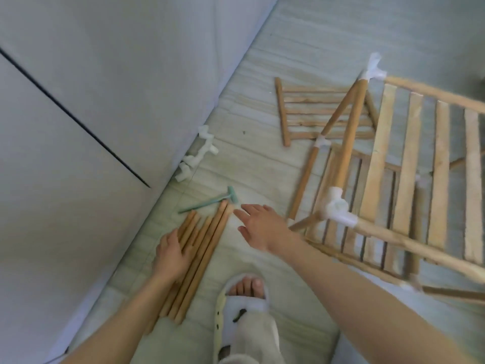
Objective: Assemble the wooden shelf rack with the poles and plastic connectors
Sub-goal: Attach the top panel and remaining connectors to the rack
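Note:
Several loose wooden poles [207,248] lie side by side on the floor. My left hand [172,254] rests flat on them with straight fingers. Just right of the pole tips, my right hand [258,227] hovers with its fingers spread and holds nothing. The partly built rack [409,179] stands tilted at the right, its slatted shelves joined to poles by white plastic connectors [338,206]. Spare white connectors [196,156] lie by the wall. A loose slatted shelf panel [309,111] lies flat on the floor behind the rack.
A small green plastic mallet [207,202] lies on the floor just beyond the pole tips. A white wall or cabinet face [105,101] fills the left. My foot in a fluffy white slipper [246,311] stands near the poles.

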